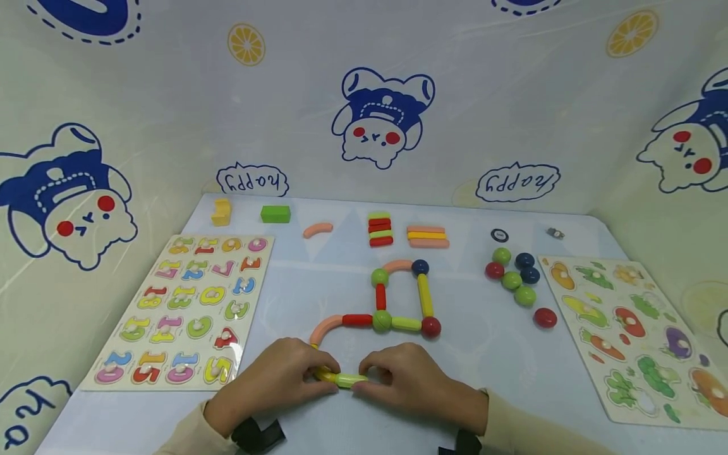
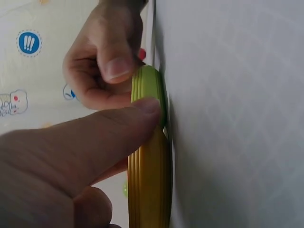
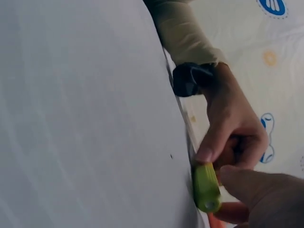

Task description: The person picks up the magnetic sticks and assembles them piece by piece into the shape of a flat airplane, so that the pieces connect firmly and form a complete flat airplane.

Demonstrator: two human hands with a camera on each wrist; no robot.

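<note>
My left hand [image 1: 284,373] pinches a yellow curved rod [image 1: 325,375] where its end meets a short green rod [image 1: 349,380]. The right hand [image 1: 412,382] grips the green rod's other end between thumb and fingers. Both rods lie low along the tabletop in the left wrist view, the left thumb [image 2: 142,111] across their joint. From the yellow rod, a pink curved rod [image 1: 325,328] leads up to a red rod [image 1: 357,320], which joins a green ball [image 1: 382,320]. Beyond that ball stands a closed four-sided loop of rods and balls, with a dark blue ball [image 1: 420,267] at its far corner.
A number puzzle board [image 1: 250,303] lies left, a vegetable puzzle board [image 1: 597,354] right. Several loose balls [image 1: 512,280] sit beside the right board. Along the back are yellow [image 1: 221,212] and green blocks [image 1: 275,214], a pink curved rod [image 1: 318,229] and stacked short rods [image 1: 380,229].
</note>
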